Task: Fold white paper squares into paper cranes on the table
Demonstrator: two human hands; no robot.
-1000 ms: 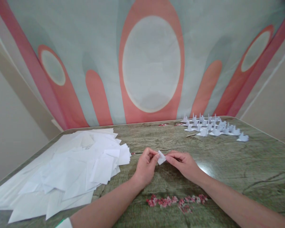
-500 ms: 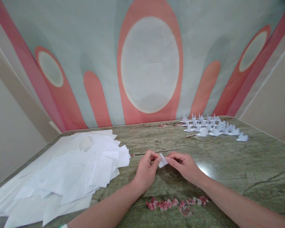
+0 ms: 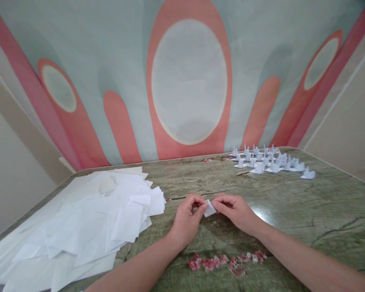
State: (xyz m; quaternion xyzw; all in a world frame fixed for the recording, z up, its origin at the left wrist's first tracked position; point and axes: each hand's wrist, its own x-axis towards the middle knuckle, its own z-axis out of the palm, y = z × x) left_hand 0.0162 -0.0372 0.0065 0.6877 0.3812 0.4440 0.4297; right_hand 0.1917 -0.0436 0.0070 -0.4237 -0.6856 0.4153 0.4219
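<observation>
Folded white paper [image 3: 210,209] is pinched between thumb and fingers of both the left hand [image 3: 187,219] and the right hand [image 3: 236,211], over the wood-patterned table [image 3: 304,215], which bears heaped white sheets [image 3: 79,227] at left and paper birds [image 3: 274,166] at far right.

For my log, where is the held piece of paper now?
In the head view, the piece of paper sits below and right of centre, between the left hand and right hand.
</observation>
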